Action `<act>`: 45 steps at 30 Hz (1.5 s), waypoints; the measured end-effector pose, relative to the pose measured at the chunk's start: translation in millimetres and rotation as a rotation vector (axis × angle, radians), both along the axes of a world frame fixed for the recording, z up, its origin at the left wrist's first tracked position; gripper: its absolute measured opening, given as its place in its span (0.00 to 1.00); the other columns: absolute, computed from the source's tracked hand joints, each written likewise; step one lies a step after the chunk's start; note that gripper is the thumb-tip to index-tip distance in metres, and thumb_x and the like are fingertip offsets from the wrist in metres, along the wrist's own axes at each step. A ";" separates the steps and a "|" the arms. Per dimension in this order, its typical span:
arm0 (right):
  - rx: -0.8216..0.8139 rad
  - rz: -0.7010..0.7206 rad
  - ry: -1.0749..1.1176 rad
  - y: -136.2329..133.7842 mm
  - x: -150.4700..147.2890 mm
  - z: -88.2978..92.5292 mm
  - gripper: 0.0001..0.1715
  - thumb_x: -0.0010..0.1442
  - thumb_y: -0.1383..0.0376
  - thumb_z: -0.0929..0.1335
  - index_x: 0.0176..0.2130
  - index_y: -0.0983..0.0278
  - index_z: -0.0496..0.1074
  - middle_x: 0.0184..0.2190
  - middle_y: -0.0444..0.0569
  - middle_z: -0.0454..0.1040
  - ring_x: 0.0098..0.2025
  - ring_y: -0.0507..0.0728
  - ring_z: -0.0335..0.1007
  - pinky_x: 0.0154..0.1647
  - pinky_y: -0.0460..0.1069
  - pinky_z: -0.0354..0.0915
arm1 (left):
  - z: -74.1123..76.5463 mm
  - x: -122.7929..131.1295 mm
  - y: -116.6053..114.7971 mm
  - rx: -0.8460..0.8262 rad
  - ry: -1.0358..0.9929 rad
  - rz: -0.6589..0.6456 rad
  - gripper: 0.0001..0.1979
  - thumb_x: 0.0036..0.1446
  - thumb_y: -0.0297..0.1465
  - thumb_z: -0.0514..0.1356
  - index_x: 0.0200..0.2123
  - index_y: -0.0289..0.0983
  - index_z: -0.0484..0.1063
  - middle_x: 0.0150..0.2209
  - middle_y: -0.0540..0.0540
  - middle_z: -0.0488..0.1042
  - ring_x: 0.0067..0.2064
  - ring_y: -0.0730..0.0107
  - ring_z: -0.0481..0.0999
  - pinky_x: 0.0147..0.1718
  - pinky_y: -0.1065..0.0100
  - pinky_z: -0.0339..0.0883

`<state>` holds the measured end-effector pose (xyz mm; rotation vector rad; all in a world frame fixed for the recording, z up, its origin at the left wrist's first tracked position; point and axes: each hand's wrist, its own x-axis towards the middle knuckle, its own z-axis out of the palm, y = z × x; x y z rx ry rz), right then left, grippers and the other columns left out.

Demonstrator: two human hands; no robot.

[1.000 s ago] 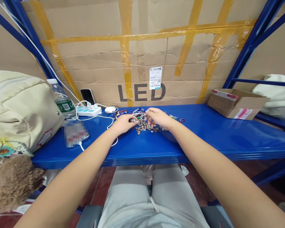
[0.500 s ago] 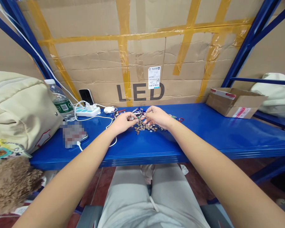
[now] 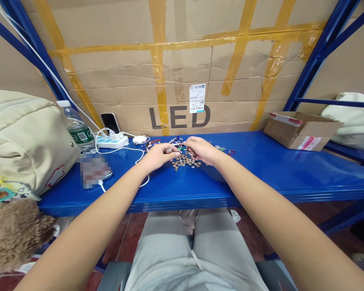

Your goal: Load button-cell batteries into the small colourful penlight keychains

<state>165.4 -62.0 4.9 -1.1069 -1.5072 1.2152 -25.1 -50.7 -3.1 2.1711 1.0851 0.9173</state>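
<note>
Both my hands meet over a heap of small round metal pieces [image 3: 186,161] on the blue shelf [image 3: 261,169]. My left hand [image 3: 159,155] is closed, pinching a small silvery piece between thumb and fingers. My right hand [image 3: 200,148] is curled, its fingertips pinched on a small part that I cannot make out, close to the left hand's fingertips. Behind the hands lies a scatter of coloured keyring-like parts [image 3: 176,141], with small carabiners [image 3: 227,152] to the right.
A cream bag [image 3: 24,137] and a water bottle [image 3: 77,127] stand at the left. A white power strip [image 3: 112,141] with cables, a phone [image 3: 111,121] and a blurred flat item [image 3: 94,171] lie nearby. An open cardboard box [image 3: 300,131] sits at the right.
The hands have stayed over the heap; the fingertips have drawn slightly closer together. The view shifted a little.
</note>
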 end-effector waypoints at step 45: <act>0.780 -0.067 -0.277 -9.0 -6.6 -1.2 0.12 0.51 0.69 0.68 0.39 0.64 0.70 0.34 0.47 0.76 0.33 0.53 0.71 0.38 0.51 0.69 | -11.0 -1.0 6.0 -0.102 -0.070 0.013 0.16 0.48 0.42 0.66 0.31 0.35 0.73 0.29 0.51 0.72 0.31 0.72 0.68 0.33 0.68 0.60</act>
